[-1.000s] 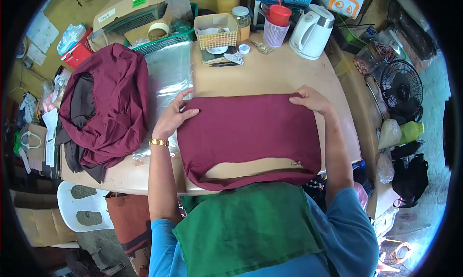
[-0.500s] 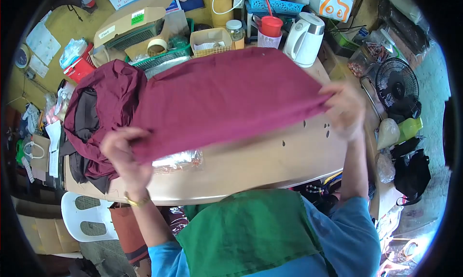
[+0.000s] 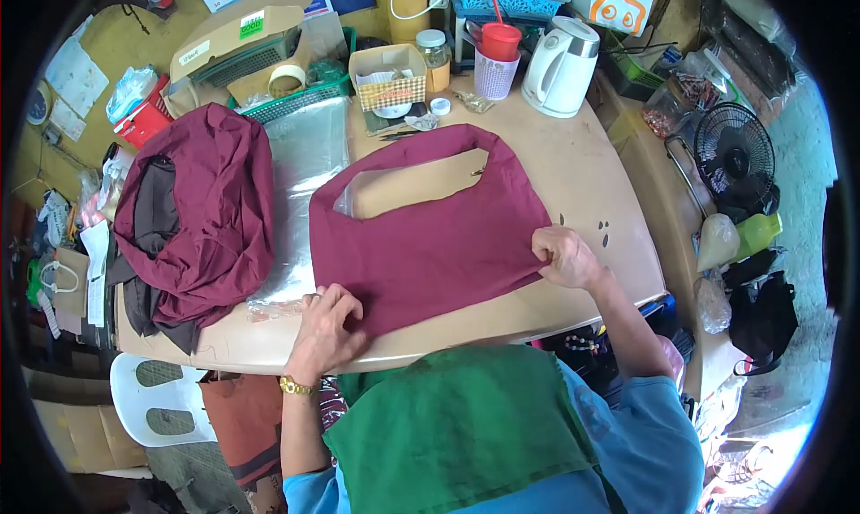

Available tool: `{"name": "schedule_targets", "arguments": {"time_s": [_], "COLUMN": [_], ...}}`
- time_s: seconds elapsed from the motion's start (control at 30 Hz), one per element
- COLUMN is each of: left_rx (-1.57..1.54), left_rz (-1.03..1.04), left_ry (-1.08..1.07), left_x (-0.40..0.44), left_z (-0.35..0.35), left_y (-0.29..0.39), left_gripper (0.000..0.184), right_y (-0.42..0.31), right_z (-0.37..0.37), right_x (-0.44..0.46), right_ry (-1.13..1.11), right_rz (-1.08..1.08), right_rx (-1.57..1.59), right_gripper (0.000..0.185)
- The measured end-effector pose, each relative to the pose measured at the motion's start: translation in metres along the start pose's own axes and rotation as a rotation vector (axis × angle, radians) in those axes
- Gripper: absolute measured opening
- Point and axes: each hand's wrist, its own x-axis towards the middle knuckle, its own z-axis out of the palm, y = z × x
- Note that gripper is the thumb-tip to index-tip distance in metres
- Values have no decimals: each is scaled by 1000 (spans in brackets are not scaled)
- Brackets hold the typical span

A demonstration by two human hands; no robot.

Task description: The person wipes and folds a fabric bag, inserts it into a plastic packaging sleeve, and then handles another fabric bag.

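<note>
A maroon cloth piece (image 3: 430,254) with a wide loop at its far side lies spread on the table (image 3: 618,263). Its shape resembles a shoulder bag, and tabletop shows through the loop. My left hand (image 3: 330,330), fingers curled, grips the near left corner of this cloth. At the right edge, my right hand (image 3: 566,256) is closed on the fabric in a pinch. To the left sits a crumpled heap of maroon cloth (image 3: 219,201) with dark grey fabric (image 3: 154,209) in it. Clear plastic sheets (image 3: 300,183) lie between the heap and the spread piece.
Along the back stand a wicker basket (image 3: 390,75), a lidded jar (image 3: 434,59), a red cup (image 3: 499,41) and a white electric kettle (image 3: 562,68). A black fan (image 3: 736,158) is on the right. A white plastic chair (image 3: 161,402) stands at the lower left.
The maroon cloth has come down from the air onto the table, and its loop now shows. Both hands have lowered with it and moved closer together, still holding its edges.
</note>
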Motion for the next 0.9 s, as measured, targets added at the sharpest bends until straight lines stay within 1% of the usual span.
{"name": "schedule_targets", "arguments": {"time_s": [0.03, 0.07, 0.2, 0.27, 0.3, 0.37, 0.4, 0.47, 0.5, 0.57, 0.6, 0.67, 0.7, 0.77, 0.8, 0.83, 0.87, 0.9], "left_rx": [46, 41, 112, 136, 134, 52, 56, -28, -24, -3, -2, 121, 64, 233, 239, 253, 264, 264], "left_rz": [7, 38, 45, 55, 57, -2, 6, -72, -65, -184, -178, -109, -119, -132, -130, -194, -259, -259], "left_ry": [-16, 94, 132, 160, 160, 116, 123, 19, 23, -86, -87, 227, 195, 223, 232, 184, 133, 134], "left_x": [1, 3, 5, 10, 11, 10, 13, 12, 11, 7, 13, 36, 50, 79, 85, 90, 94, 95], "left_z": [6, 12, 30, 32, 39, 60, 56, 45, 27, -19, -21, -10, 4, 43, 58, 74, 81, 82], "left_y": [-4, -5, -18, -14, -18, -34, -38, -40, -29, 1, 10, 40, 48, 46, 32, 19, 12, 10], "left_gripper": [39, 33, 27, 25, 25, 24, 24, 24, 24, 41, 41, 62, 71, 73, 73, 74, 74, 74], "right_y": [2, 4, 4, 6, 8, 12, 10, 0, -13, -40, -42, -48, -54, -60, -53, -46, -36, -36], "right_z": [-2, -2, -1, 2, 9, 25, 22, 7, -9, -42, -34, 0, 17, 51, 63, 75, 84, 83], "right_x": [0, -1, -7, -11, -15, -24, -23, -25, -23, -14, -8, 10, 24, 48, 49, 49, 47, 47], "right_ry": [-33, -66, -119, -26, -26, -45, -36, -164, -156, -282, -277, 245, 245, 238, 166, 90, 48, 49], "right_rz": [48, 96, 133, -56, -54, -116, -117, 99, 99, 362, 366, 234, 231, 289, 333, 378, 403, 402], "right_rx": [20, 40, 56, -194, -196, -292, -299, -150, -154, 175, 175, -3, -5, -426, -462, -498, -497, -498], "right_gripper": [28, 28, 28, 26, 26, 23, 23, 18, 18, 32, 32, 62, 62, 72, 76, 80, 81, 81]}}
